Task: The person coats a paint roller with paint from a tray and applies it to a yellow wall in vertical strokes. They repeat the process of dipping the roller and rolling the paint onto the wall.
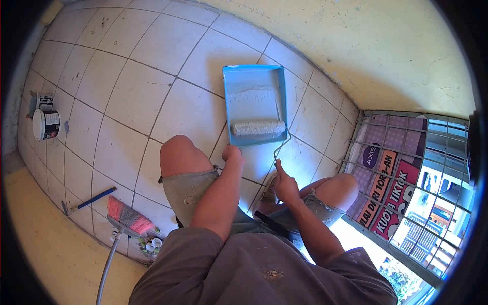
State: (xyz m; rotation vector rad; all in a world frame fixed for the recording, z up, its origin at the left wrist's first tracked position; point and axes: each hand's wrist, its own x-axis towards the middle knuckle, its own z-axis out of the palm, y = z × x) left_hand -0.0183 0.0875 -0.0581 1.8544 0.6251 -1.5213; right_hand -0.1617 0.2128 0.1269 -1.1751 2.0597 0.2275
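A blue paint tray (283, 96) lies on the tiled floor in front of me, with pale grey paint spread over its slope. Across its near end rests a paint roller (258, 128), its sleeve coated in paint. The roller's bent wire frame comes over the tray's near right corner towards me. My right hand (286, 185) is closed around the handle, which it mostly covers. At the tray's near left corner, my left hand (233, 154) has its fingers curled against the edge, closed on it.
Left on the floor stands a white paint bucket (46, 125) beside a smaller container. A pink and grey broom (129, 216) and a blue-handled tool (94, 199) lie lower left. A metal grille (391, 188) with a banner is at right. A yellow wall (376, 51) rises behind.
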